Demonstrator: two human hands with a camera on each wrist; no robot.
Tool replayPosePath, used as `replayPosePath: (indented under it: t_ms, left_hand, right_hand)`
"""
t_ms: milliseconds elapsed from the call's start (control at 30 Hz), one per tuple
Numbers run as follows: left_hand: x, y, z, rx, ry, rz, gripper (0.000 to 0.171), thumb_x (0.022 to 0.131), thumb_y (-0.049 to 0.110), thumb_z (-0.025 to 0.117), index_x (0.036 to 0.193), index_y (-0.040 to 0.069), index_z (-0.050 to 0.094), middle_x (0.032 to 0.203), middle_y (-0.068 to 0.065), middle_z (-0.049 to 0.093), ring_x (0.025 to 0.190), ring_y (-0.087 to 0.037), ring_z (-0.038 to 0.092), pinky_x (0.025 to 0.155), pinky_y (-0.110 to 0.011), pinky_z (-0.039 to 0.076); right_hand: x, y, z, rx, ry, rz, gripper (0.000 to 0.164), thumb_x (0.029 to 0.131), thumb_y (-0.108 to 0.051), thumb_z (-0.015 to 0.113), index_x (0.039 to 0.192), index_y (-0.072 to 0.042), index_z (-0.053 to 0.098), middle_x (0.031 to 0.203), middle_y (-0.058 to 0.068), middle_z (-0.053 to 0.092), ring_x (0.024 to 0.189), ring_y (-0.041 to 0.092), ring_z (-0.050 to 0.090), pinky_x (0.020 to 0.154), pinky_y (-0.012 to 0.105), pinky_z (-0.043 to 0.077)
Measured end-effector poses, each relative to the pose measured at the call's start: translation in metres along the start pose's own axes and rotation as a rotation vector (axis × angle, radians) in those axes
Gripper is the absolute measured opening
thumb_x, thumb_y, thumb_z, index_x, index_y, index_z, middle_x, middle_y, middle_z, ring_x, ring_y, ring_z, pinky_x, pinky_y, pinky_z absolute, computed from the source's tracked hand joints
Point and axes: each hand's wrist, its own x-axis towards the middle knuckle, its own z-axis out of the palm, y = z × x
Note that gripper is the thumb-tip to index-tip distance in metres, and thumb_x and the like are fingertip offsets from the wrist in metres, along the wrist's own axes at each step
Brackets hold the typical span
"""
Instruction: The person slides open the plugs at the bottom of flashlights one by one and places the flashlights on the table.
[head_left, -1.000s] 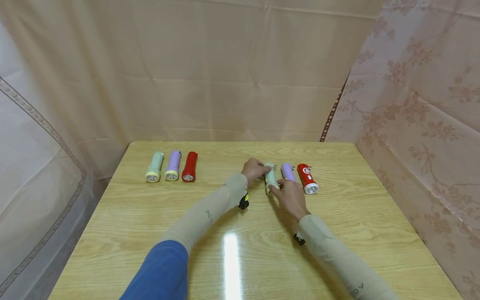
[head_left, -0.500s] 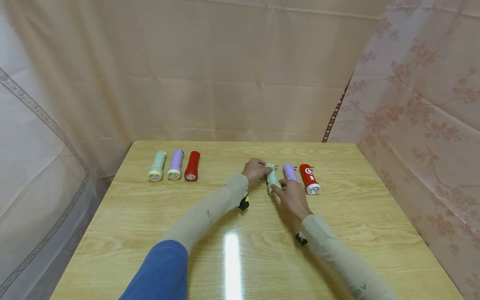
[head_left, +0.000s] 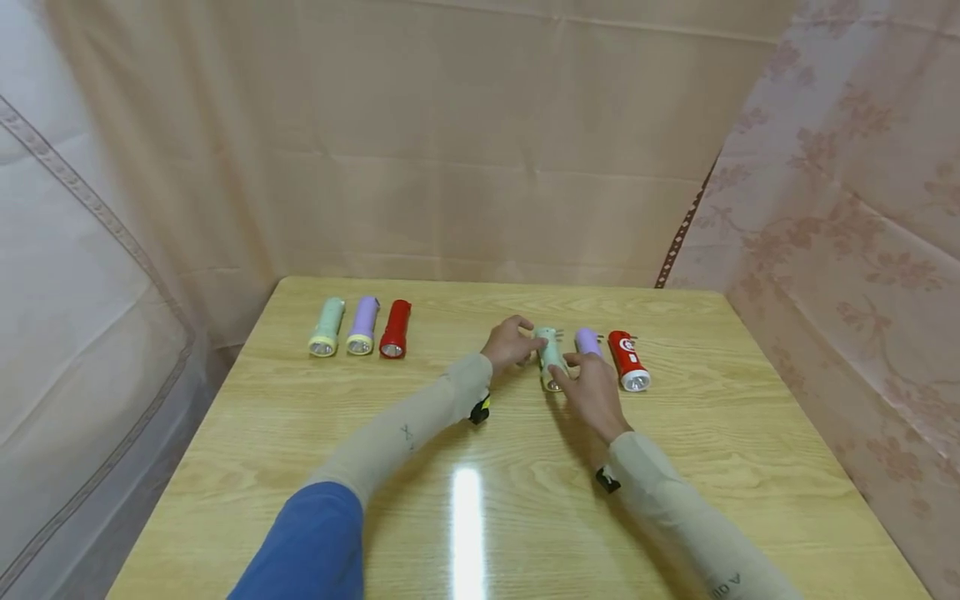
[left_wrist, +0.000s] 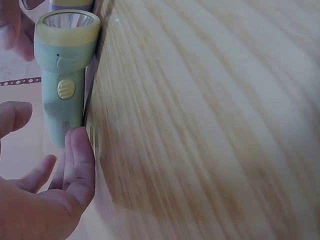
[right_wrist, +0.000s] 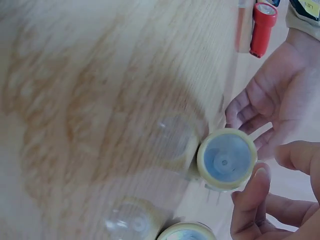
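A mint-green flashlight [head_left: 550,354] with a pale yellow head lies on the table, lens toward me, two plug prongs showing at its far end. My left hand [head_left: 510,343] is at its left side; in the left wrist view, the fingertips [left_wrist: 79,137] sit right at the tail while the thumb stands apart. My right hand [head_left: 595,390] is by the head, its fingers spread; the right wrist view shows a fingertip [right_wrist: 262,175] at the yellow rim. Beyond that hand lies a purple flashlight [head_left: 588,341], partly hidden by it, then a red flashlight [head_left: 627,358] with a white rim.
At the table's far left, a second mint-green flashlight [head_left: 327,327], a purple flashlight [head_left: 363,325] and an all-red flashlight [head_left: 395,328] lie in a row. The wood-grain table [head_left: 375,533] ends against a beige curtain [head_left: 465,167], with flowered cloth [head_left: 855,250] on the right.
The head view has shifted a little, so the table things appear further right. Both hands have loosened slightly around the mint-green flashlight, which stays in the same place beside the purple one.
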Motion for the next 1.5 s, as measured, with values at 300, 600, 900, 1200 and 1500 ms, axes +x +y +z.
replayPosePath:
  t_ms: [300,600,900,1200,1500]
  left_hand:
    - [-0.011,-0.007,-0.018,0.024,-0.011,0.075,0.040,0.099,0.034,0.072,0.128,0.009,0.059,0.105,-0.010,0.068,0.088,-0.028,0.068,0.070,-0.038,0.059]
    - [-0.030,-0.018,-0.041,0.067,-0.044,0.179,0.028,0.101,0.038,0.067,0.116,0.015,0.064,0.108,-0.009,0.069,0.092,-0.030,0.071,0.075,-0.042,0.060]
    - [-0.056,-0.023,-0.061,0.045,-0.068,0.199,0.028,0.103,0.037,0.064,0.118,0.014,0.064,0.114,-0.020,0.067,0.098,-0.036,0.069,0.083,-0.048,0.060]
    - [-0.080,-0.032,-0.074,0.040,-0.088,0.209,0.028,0.104,0.038,0.064,0.118,0.013,0.064,0.115,-0.021,0.067,0.098,-0.037,0.068,0.082,-0.048,0.060]
    - [-0.094,-0.041,-0.081,0.031,-0.085,0.182,0.031,0.103,0.039,0.064,0.119,0.012,0.064,0.113,-0.018,0.067,0.097,-0.033,0.068,0.081,-0.044,0.060]
  right_hand:
    - [0.005,-0.003,0.004,0.107,0.024,-0.042,0.035,0.097,-0.022,0.074,0.120,0.003,0.072,0.111,0.020,0.071,0.077,0.023,0.065,0.061,0.030,0.052]
    - [0.006,-0.012,0.015,0.161,-0.012,-0.087,0.033,0.099,-0.024,0.071,0.121,0.001,0.071,0.111,0.016,0.071,0.071,0.018,0.062,0.059,0.029,0.052]
    - [0.000,-0.026,0.027,0.143,-0.073,-0.133,0.032,0.100,-0.028,0.069,0.120,-0.003,0.072,0.104,0.010,0.072,0.071,0.016,0.060,0.063,0.031,0.051]
    - [-0.008,-0.037,0.037,0.170,-0.183,-0.152,0.035,0.101,-0.031,0.067,0.125,-0.005,0.070,0.106,0.006,0.070,0.068,0.013,0.059,0.063,0.032,0.051]
    - [-0.015,-0.039,0.040,0.185,-0.239,-0.151,0.033,0.101,-0.031,0.068,0.124,-0.007,0.070,0.101,0.003,0.070,0.069,0.013,0.059,0.059,0.028,0.052]
